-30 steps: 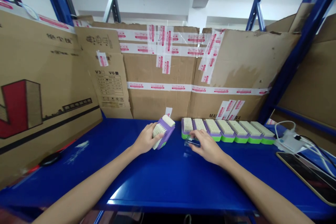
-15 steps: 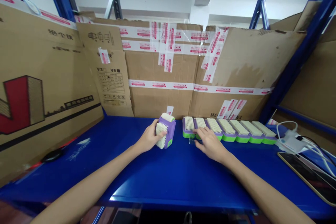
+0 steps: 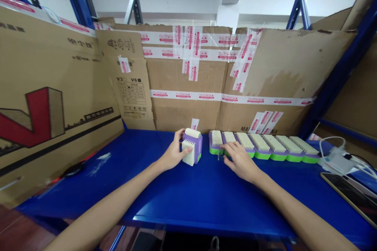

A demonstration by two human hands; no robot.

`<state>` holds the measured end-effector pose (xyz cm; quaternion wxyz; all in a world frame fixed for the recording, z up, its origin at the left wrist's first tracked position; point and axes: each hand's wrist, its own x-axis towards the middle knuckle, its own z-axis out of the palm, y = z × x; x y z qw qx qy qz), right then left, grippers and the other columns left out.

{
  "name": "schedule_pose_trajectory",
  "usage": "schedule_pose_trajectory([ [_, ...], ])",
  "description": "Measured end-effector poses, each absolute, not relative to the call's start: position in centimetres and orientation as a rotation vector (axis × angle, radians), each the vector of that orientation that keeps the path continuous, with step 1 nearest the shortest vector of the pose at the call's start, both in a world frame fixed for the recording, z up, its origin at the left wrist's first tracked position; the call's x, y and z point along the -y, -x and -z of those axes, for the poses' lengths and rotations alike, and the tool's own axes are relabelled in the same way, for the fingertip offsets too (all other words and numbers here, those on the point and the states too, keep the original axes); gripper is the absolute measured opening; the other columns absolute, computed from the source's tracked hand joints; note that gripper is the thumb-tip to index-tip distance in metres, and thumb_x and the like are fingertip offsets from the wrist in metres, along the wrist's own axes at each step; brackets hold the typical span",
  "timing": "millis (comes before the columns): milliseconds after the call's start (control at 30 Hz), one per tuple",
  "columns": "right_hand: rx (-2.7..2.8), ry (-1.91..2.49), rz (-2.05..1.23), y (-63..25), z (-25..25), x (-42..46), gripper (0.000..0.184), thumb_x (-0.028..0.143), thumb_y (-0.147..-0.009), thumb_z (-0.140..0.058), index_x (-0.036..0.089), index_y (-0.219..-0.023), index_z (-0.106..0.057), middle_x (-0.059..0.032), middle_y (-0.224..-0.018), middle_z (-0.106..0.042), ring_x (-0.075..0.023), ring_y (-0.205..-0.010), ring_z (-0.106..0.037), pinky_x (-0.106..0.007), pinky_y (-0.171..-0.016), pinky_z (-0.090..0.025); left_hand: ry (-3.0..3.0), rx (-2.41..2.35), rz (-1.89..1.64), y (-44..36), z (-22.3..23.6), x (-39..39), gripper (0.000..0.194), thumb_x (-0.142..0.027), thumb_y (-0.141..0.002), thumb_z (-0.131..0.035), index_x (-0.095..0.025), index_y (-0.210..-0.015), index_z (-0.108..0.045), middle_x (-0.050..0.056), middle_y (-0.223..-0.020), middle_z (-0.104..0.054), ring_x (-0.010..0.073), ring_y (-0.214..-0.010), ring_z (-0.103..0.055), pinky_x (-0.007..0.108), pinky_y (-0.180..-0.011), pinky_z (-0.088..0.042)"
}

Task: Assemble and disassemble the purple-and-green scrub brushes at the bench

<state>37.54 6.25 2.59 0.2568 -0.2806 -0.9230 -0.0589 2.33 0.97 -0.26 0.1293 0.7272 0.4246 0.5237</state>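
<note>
one purple brush block (image 3: 193,151), held upright, left hand (image 3: 174,153) clamped on it, near the cardboard backing (image 3: 182,113) of the blue shelf (image 3: 194,192). right hand (image 3: 240,160), set apart: fingers bent at a small transparent item (image 3: 219,156) before a row of seven similar blocks (image 3: 260,143); cannot tell if gripped. open room: a gap between the hands, and blue surface forward to the shelf's front edge (image 3: 206,225).

Seven purple-and-green, cream-bristled blocks (image 3: 260,143) sit lined along that glossy blue shelf (image 3: 200,200). A flat, gold-rimmed black device (image 3: 349,192) lies to their right.
</note>
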Motion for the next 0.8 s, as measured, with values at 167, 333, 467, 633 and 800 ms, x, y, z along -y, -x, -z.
schedule_pose_trajectory([
  [167, 2.457, 0.702, 0.128, -37.2, -2.9, -5.5, 0.031, 0.024, -0.111, -0.06, 0.025, -0.141, -0.065, -0.0147, -0.131, -0.076, -0.0375, -0.124, -0.066, -0.055, -0.101, -0.057, -2.108, -1.212, -1.52, -2.2, 0.2, -0.9, 0.081, -0.076, -0.112, -0.054, -0.023, -0.169, -0.031, 0.024, -0.163, -0.056, 0.038, -0.147, -0.062, 0.053, -0.114, -0.06],
  [333, 2.4, 0.623, 0.117, -36.9, -2.9, -5.2, 0.043, 0.027, -0.112, -0.059, 0.027, -0.155, -0.055, -0.0158, -0.141, -0.072, -0.0382, -0.129, -0.066, -0.06, -0.108, -0.058, -2.26, -1.254, -1.509, -2.2, -0.4, -0.4, 0.09, -0.069, -0.109, -0.065, -0.029, -0.178, -0.022, 0.022, -0.173, -0.045, 0.0399, -0.153, -0.056, 0.063, -0.128, -0.048],
  [467, 2.369, 0.611, 0.125, -36.9, -2.5, -5.4, 0.049, 0.028, -0.113, -0.059, 0.029, -0.161, -0.048, -0.0167, -0.146, -0.069, -0.0396, -0.133, -0.065, -0.063, -0.111, -0.058, -2.511, -1.243, -1.485, -2.5, -1.5, 0.2, 0.089, -0.061, -0.106, -0.076, -0.036, -0.177, -0.03, 0.018, -0.178, -0.037, 0.0424, -0.166, -0.041, 0.068, -0.137, -0.037],
  [633, 2.365, 0.607, 0.126, -36.9, -2.4, -5.6, 0.053, 0.028, -0.112, -0.06, 0.03, -0.163, -0.044, -0.0171, -0.148, -0.067, -0.0404, -0.134, -0.065, -0.065, -0.111, -0.058, -2.59, -1.253, -1.606, -3.0, -2.0, 0.5, 0.076, -0.052, -0.103, -0.082, -0.033, -0.166, -0.043, 0.019, -0.175, -0.04, 0.0411, -0.165, -0.044, 0.07, -0.134, -0.04],
  [800, 2.362, 0.595, 0.115, -36.8, -2.4, -5.6, 0.05, 0.027, -0.112, -0.061, 0.029, -0.16, -0.045, -0.0172, -0.147, -0.067, -0.0395, -0.134, -0.065, -0.064, -0.111, -0.059, -2.625, -1.279, -1.722, -3.3, -2.1, 0.8, 0.055, -0.045, -0.105, -0.08, -0.03, -0.15, -0.052, 0.017, -0.164, -0.049, 0.0373, -0.156, -0.053, 0.066, -0.128, -0.049],
])
